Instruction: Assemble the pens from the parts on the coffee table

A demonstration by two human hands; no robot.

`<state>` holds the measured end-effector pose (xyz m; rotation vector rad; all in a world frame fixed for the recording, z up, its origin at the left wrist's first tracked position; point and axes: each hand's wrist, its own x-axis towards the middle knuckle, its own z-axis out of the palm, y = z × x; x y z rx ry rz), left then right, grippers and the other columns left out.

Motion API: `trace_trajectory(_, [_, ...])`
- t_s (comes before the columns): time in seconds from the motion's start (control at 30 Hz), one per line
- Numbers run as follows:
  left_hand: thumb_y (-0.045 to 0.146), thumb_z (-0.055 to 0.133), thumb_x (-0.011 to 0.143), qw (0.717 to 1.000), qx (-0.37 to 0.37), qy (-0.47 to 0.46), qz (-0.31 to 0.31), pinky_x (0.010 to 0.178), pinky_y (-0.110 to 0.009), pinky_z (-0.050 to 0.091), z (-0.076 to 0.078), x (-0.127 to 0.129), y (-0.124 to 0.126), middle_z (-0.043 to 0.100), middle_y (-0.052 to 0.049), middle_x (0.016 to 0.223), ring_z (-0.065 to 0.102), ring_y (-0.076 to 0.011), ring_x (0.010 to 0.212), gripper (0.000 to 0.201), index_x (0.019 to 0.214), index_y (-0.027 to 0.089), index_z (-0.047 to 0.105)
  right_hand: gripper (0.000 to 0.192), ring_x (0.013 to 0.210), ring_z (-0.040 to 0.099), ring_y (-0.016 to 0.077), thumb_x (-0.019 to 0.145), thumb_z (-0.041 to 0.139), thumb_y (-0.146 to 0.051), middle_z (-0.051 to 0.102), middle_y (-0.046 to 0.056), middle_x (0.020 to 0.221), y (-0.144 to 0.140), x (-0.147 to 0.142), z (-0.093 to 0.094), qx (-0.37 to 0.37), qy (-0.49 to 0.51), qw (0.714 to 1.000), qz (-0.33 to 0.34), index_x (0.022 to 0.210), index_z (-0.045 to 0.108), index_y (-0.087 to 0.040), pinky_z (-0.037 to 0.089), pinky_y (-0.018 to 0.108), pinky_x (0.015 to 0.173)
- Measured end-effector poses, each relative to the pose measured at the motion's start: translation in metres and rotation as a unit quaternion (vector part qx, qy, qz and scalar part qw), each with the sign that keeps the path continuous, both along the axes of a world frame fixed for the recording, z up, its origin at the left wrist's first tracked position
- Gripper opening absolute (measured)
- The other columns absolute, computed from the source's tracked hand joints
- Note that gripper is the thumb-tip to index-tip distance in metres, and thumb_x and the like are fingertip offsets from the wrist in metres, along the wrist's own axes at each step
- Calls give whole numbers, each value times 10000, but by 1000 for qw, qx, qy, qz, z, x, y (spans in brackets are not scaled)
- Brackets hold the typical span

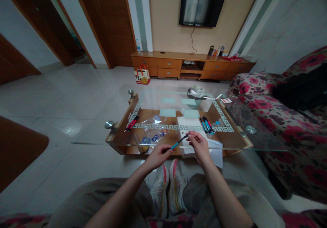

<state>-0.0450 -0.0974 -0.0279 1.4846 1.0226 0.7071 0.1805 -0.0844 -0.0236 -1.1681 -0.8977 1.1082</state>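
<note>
A blue and black pen (176, 143) is held at a slant above the near edge of the glass coffee table (150, 98). My left hand (160, 155) is closed on its lower, blue end. At the upper, black end, the fingers of my right hand (198, 145) are pinched together; whether a small part sits between them is too fine to see. Several blue, black and red pens (206, 125) lie in a bunch beyond my right hand. Farther left rests a group of red and black pens (131, 123). Between the groups lies a clear plastic bag (153, 127).
A basket (195, 96) with crumpled contents stands at the table's far right. White paper (216, 149) lies near my right wrist. A floral sofa (276, 125) flanks the right side. Beyond are a paper bag (142, 76), a low cabinet (168, 63) and a wall television (203, 6).
</note>
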Motion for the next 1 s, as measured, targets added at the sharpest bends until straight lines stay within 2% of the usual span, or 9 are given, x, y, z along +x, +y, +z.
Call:
trace_trajectory(0.4, [441,580,889,1000,9,2,-1,592,-210,343,4,0,-1,594,-3,729,463,-113,655,357,927,117,725,409,727,620,166,744,796,-475,719,53,900,1,0,-2,-9,-11,1000,23,1032,703,-201,453,260,605])
trace_trajectory(0.77, [429,572,904,1000,4,-7,-13,590,-211,351,2,0,0,577,5,702,483,-111,644,341,926,116,705,454,748,631,168,718,818,-454,720,49,850,-2,-6,3,-10,-20,996,89,1064,689,-192,456,261,617])
trace_trajectory(1.0, [431,576,910,1000,8,-13,-18,581,-212,339,1,-1,0,566,11,685,483,-108,632,336,898,116,693,461,578,555,119,738,790,-460,695,32,842,-2,-6,1,-36,-23,991,126,1101,673,-201,344,222,458])
